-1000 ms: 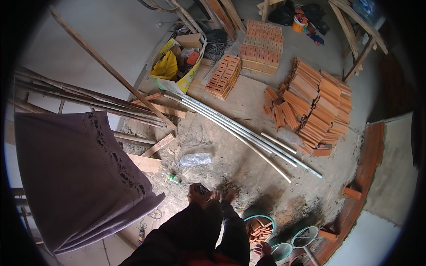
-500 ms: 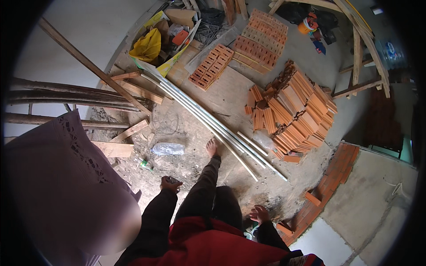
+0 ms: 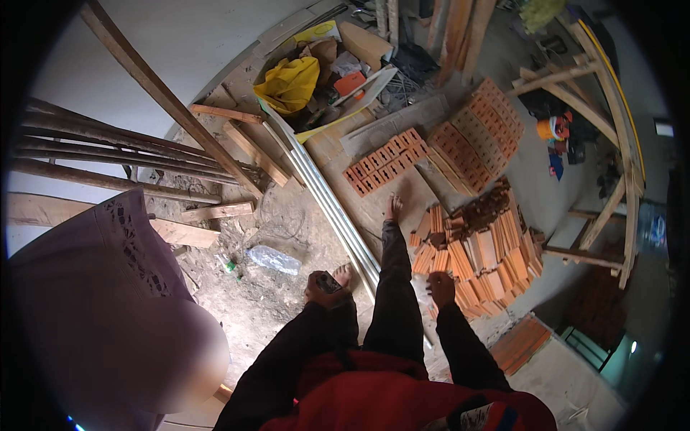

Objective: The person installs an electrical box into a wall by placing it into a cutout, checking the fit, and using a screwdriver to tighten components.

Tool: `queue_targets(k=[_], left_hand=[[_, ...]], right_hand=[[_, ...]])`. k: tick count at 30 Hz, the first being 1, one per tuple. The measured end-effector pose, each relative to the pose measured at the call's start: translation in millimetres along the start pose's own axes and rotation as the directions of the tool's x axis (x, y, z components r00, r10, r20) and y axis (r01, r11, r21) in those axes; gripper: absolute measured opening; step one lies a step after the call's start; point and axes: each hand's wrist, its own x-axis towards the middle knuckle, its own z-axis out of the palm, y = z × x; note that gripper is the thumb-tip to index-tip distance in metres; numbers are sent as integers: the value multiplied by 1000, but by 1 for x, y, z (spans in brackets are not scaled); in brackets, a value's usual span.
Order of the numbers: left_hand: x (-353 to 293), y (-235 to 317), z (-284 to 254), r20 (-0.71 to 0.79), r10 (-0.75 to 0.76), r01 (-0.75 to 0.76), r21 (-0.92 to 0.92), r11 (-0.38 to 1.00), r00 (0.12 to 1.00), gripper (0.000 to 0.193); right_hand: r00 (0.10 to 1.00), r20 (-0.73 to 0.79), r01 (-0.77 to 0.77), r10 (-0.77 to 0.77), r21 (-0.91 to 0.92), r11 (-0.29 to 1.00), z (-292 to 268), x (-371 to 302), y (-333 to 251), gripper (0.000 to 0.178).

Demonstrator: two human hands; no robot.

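Note:
My left hand (image 3: 323, 289) is closed around a small dark object (image 3: 328, 283) with a shiny top face; its kind is not clear. The hand is held over my bare left foot (image 3: 343, 274), beside the long pale pipes (image 3: 332, 208) on the floor. My right hand (image 3: 440, 289) hangs in the air with its fingers loosely apart and nothing visible in them. Behind it lies a large pile of orange clay tiles (image 3: 496, 269). My bare right foot (image 3: 393, 206) stands on a board beyond the pipes, close to a stack of hollow orange bricks (image 3: 386, 161).
A person in a pale garment (image 3: 93, 287) is close on my left. Wooden poles (image 3: 115, 154) and planks (image 3: 257, 152) lean at the left. Ahead stands a cardboard box (image 3: 366, 39) with a yellow bag (image 3: 289, 85). A plastic bottle (image 3: 274, 259) lies on the dirt floor.
I have stepped forward, my right foot now beyond the pipes. My left hand has come over my left foot with the dark object; my right hand has moved forward to the tile pile.

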Motion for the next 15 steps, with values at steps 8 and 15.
queue_targets(k=[8,15], left_hand=[[105,122,27,-239,-3,-57,-246,968,971,77],[195,80,89,-69,-90,60,-348,936,994,74]], right_hand=[[690,258,722,-676,-309,619,138,318,-298,20],[408,448,896,-796,-363,255,344,513,-378,20]])
